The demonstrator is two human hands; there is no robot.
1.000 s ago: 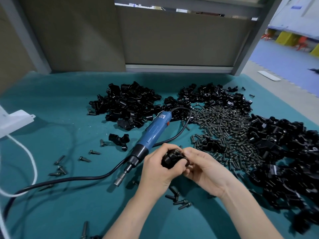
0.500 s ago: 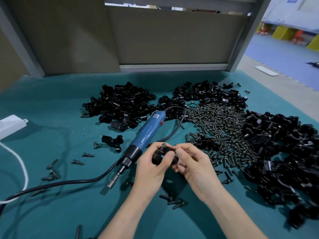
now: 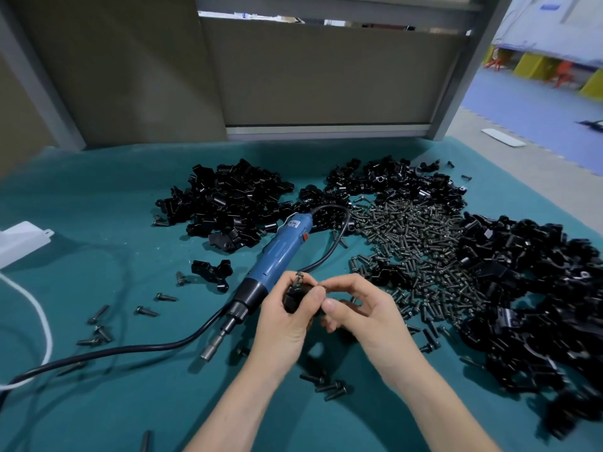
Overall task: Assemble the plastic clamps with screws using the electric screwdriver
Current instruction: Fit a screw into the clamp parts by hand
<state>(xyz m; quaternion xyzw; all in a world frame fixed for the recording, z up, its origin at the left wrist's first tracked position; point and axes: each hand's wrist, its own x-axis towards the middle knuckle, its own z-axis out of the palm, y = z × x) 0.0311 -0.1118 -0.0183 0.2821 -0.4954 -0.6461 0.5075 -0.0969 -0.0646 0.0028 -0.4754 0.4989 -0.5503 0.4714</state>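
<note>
1. Head view: left hand (image 3: 283, 325) curls round a black plastic clamp (image 3: 294, 301), held just above the teal cloth mat (image 3: 98, 207), beside the screwdriver's nose.
2. Right hand (image 3: 363, 315) pinches the same clamp from the other side; a dark metal screw (image 3: 297, 278) sticks up from its top.
3. Electric screwdriver (image 3: 277, 256) has a blue body, black collar and steel bit. It lies flat on the mat, black cord (image 3: 130, 350) running left.
4. Heaps sit straight on the mat: glossy clamp pile (image 3: 228, 197) at the back left, larger clamp pile (image 3: 528, 288) on the right, screw pile (image 3: 417, 243) between.
5. Loose screws (image 3: 326, 384) lie near the wrists; white plastic block (image 3: 23, 238) at the left edge.
</note>
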